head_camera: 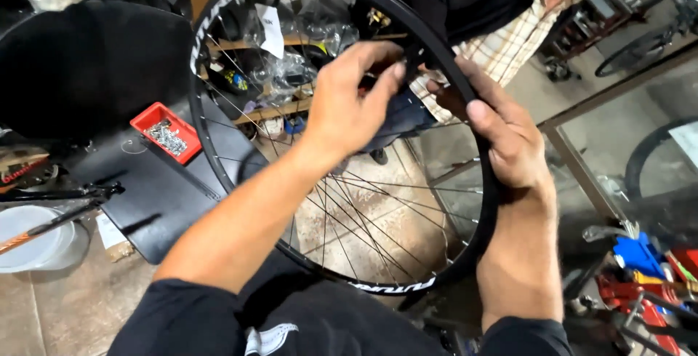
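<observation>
1. red tray [166,132] of small metal parts sits left, just behind the wheel [218,152]; a swing of the rim could upset it.
2. left hand [349,101] pinches a black strip [414,58] at the rim's top; a loose pinch could drop it.
3. right hand [509,145] wraps the rim's right side. the wheel stands upright, face toward the camera.

From my feed the light is even and fairly bright, seemingly from overhead, with soft shadows under my arms across the floor at lower middle. The dark rim [476,152] shows a faint sheen along its upper arc. My left hand [349,101] and right hand [509,138] look slightly smeared by motion. Plastic bags [291,65] at upper middle catch small glints. Upper left sinks into near black, and the corners bend outward and soften.
</observation>
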